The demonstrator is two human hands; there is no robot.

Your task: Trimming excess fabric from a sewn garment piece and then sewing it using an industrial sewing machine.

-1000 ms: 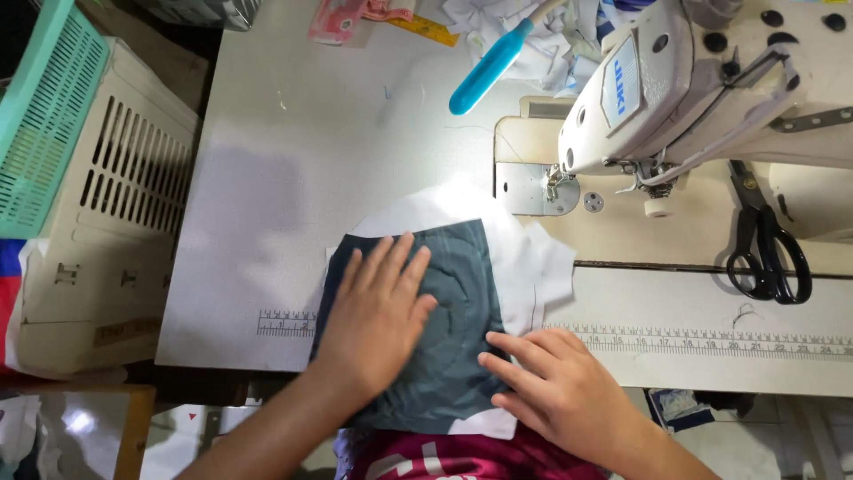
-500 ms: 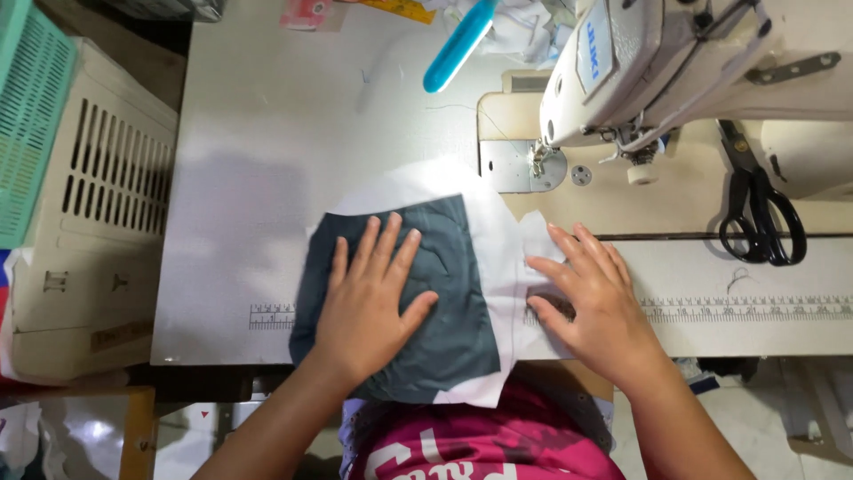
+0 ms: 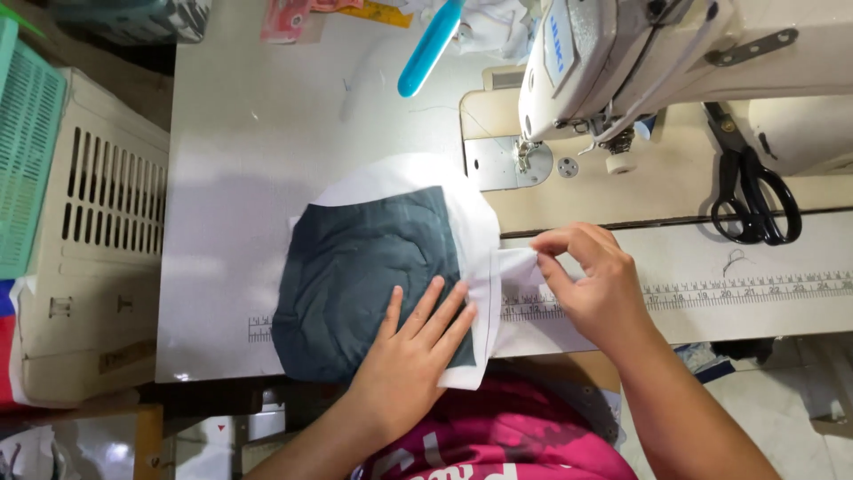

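1. Head view, cloth: dark green fabric panel (image 3: 369, 280) lies flat on a larger white fabric piece (image 3: 471, 222), both on the white counter (image 3: 258, 142) just left of the sewing machine (image 3: 622, 62).
2. Head view, left hand (image 3: 413, 356): fingers spread wide and pressed flat on the lower right corner of the dark panel, pinning it; nothing is gripped.
3. Head view, right hand (image 3: 591, 276): thumb and fingertips pinched narrowly on the free right edge of the white piece, lifting and turning it beside the panel's right side.
4. Change: half a second earlier the right hand lay open and flat on the white margin; it now pinches that edge. The left hand has slid from the panel's centre to its lower right. By judgement, smoothing has given way to folding the white edge.
5. Surroundings: black scissors (image 3: 751, 191) rest on the machine bed, a blue handled tool (image 3: 431, 44) lies at the counter's far edge, and a printed ruler strip (image 3: 737, 289) runs along the front.
6. Limits: the needle area is small and shadowed; the machine's right end is cut off; the white piece's near edge hangs over the counter's front against the pink shirt (image 3: 498, 436).
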